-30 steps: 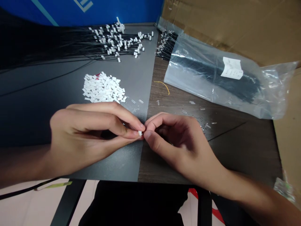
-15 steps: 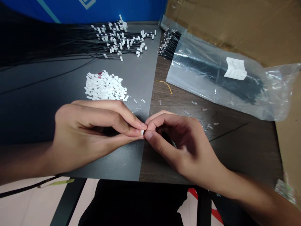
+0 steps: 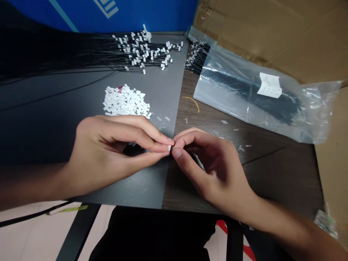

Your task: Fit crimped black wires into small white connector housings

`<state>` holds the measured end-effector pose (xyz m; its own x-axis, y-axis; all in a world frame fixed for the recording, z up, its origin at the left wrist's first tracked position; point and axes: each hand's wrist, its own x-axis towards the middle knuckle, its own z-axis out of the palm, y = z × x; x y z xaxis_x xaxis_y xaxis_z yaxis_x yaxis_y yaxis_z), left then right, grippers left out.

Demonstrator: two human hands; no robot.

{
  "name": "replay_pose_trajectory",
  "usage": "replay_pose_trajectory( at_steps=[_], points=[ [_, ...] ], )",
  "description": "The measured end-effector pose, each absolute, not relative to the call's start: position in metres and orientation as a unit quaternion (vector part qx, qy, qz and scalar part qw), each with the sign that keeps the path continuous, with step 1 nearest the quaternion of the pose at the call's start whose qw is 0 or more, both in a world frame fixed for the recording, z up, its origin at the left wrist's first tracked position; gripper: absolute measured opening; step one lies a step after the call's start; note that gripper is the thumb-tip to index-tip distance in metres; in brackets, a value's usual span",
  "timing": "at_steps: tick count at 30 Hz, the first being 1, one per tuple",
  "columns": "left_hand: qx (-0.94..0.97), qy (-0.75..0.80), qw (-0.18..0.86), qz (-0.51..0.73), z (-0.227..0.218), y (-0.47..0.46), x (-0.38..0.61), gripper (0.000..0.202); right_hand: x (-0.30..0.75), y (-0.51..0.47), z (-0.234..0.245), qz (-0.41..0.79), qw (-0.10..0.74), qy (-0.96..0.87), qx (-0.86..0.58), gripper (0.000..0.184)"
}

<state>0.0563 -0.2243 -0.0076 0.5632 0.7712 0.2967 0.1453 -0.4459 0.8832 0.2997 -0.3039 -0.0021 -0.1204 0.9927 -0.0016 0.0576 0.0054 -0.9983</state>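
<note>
Small white connector pinched between fingers.

Loose housings pile behind hands, wired connectors farther back, bag right.

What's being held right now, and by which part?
Left hand pinches a small white connector piece by its left end, thumb against fingertips. Right hand pinches at its other end; anything else it holds is hidden.
</note>
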Motion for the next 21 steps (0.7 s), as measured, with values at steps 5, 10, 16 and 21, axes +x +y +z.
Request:
replay_pose_trajectory(
  at_steps=[5, 10, 16, 21],
  points=[
    [0.756, 0.295, 0.454, 0.370, -0.0117, -0.2251, 0.0545, 0.018, 0.3003, -0.3053, -0.0041, 0.492, 0.467, -0.563, -0.472, 0.020],
    [0.752, 0.298, 0.459, 0.367, -0.0088, -0.2256, 0.0540, 0.015, 0.3011, -0.3045, -0.0039, 0.488, 0.465, -0.575, -0.463, 0.021],
    [0.762, 0.287, 0.444, 0.372, -0.0068, -0.2267, 0.0555, 0.013, 0.3003, -0.3052, -0.0070, 0.492, 0.472, -0.575, -0.452, 0.020],
    [0.758, 0.294, 0.441, 0.379, -0.0096, -0.2281, 0.0580, 0.016, 0.2986, -0.3059, -0.0088, 0.488, 0.485, -0.565, -0.455, 0.019]
  ],
)
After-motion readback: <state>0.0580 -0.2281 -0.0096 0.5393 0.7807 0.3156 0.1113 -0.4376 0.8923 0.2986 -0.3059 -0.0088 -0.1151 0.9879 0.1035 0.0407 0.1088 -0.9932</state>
